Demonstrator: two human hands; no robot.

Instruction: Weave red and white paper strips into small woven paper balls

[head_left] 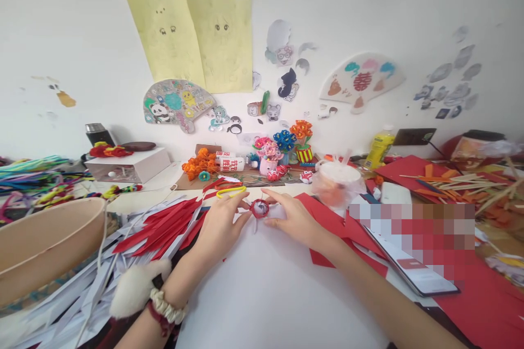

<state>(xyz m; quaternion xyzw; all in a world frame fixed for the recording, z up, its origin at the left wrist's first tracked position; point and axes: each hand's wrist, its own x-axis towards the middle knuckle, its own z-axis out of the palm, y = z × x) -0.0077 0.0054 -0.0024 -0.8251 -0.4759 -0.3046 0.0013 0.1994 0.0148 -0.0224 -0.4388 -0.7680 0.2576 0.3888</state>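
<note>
A small red-and-white woven paper ball (260,208) sits between my two hands, with a loose white strip end hanging below it. My left hand (223,222) pinches its left side with thumb and fingers. On the other side, my right hand (292,218) curves round it, index fingertip at the top and thumb near the lower right edge. A white surface (266,289) lies under the hands. Just behind my left fingers are yellow-handled scissors (230,192). Red paper strips (164,229) are piled to the left.
White strips (98,283) and a beige basket (53,234) are at left. A phone (413,259) rests on red paper (483,305) at right. Behind stand a plastic-wrapped cup (338,180), pipe-cleaner flowers (284,142) and a yellow bottle (380,148).
</note>
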